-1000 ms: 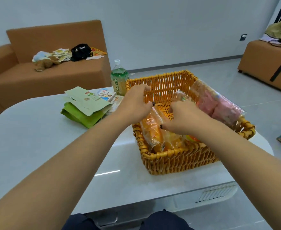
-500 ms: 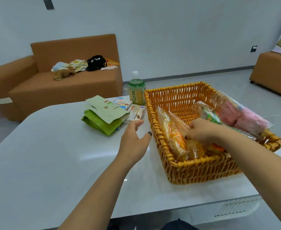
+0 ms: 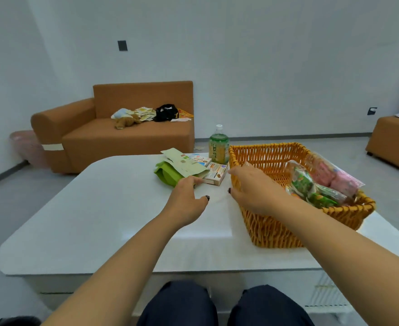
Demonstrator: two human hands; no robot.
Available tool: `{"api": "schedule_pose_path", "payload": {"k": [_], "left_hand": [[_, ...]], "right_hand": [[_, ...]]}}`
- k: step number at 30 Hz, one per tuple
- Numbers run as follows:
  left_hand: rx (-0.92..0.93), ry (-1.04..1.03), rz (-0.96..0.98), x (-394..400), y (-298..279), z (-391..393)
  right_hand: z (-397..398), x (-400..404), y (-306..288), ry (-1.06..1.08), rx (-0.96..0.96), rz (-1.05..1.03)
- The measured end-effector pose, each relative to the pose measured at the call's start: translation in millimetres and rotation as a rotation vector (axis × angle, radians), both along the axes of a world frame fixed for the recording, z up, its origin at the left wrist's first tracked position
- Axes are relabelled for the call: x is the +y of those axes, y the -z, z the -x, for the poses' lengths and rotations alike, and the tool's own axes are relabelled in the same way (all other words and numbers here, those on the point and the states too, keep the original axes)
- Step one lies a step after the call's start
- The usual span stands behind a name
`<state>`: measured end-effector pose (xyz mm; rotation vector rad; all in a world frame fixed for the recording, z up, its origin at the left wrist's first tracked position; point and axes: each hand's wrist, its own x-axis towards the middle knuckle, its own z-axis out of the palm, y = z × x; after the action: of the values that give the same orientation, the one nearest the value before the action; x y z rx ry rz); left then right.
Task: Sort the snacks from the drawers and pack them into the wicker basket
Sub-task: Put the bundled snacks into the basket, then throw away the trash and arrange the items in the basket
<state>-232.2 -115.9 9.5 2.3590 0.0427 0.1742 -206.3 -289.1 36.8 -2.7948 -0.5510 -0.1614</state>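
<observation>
1. The wicker basket [image 3: 271, 154] stands on the right part of the white counter [image 3: 99, 220].
2. Basket contents: a clear bag of pink snacks [image 3: 335, 177] leans on the right rim; a green snack packet [image 3: 311, 189] lies just beside it, toward the centre. Orange packaging shows beneath the green packet; its type cannot be told.
3. Left of the basket, on the counter: a green pouch [image 3: 168, 175] under a pale green paper sheet [image 3: 184, 163], two small snack boxes [image 3: 215, 174], and a green drink bottle [image 3: 218, 147] upright near the basket's far left corner.
4. The left hand [image 3: 186, 196] reaches toward the green pouch, fingers relaxed and spread, holding nothing.
5. The right hand [image 3: 252, 187] hovers over the basket's left rim, fingers extended, holding nothing.
6. Room: a brown sofa [image 3: 123, 132] against the white wall carries scattered items, including a black bag [image 3: 166, 112]. A second brown seat [image 3: 393, 142] stands at right. The floor is grey.
</observation>
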Motion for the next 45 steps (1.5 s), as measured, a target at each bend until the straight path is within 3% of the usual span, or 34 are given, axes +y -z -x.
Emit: {"api": "schedule_pose_path", "payload": {"k": [6, 11, 22, 29, 32, 35, 40, 45], "left_hand": [[-0.007, 0.018, -0.135, 31.2, -3.9, 30.0], [0.024, 0.002, -0.126, 59.0, 15.0, 13.6], [-0.073, -0.175, 0.017, 102.4, 95.0, -157.2], [0.044, -0.405, 0.272, 120.7, 109.8, -237.7], [0.138, -0.396, 0.284, 117.3, 102.1, -230.1], [0.252, -0.346, 0.173, 121.9, 79.5, -223.0], [0.427, -0.189, -0.01, 139.9, 11.7, -215.9], [0.547, -0.198, -0.001, 148.4, -50.5, -223.5]], "right_hand": [[30.1, 27.9, 5.5, -0.002, 0.074, 0.041], [9.7, 34.9, 6.8, -0.047, 0.117, 0.176], [-166.4, 98.2, 36.6, -0.215, 0.151, 0.524], [-269.1, 115.7, 41.2, -0.191, 0.325, 0.5], [-276.2, 112.3, 41.2, -0.188, 0.462, 0.486], [-267.1, 102.6, 42.0, -0.203, 0.575, 0.495], [-248.7, 97.4, 19.7, -0.151, 0.782, 0.34], [-245.3, 113.4, -9.7, -0.108, 0.839, 0.229]]}}
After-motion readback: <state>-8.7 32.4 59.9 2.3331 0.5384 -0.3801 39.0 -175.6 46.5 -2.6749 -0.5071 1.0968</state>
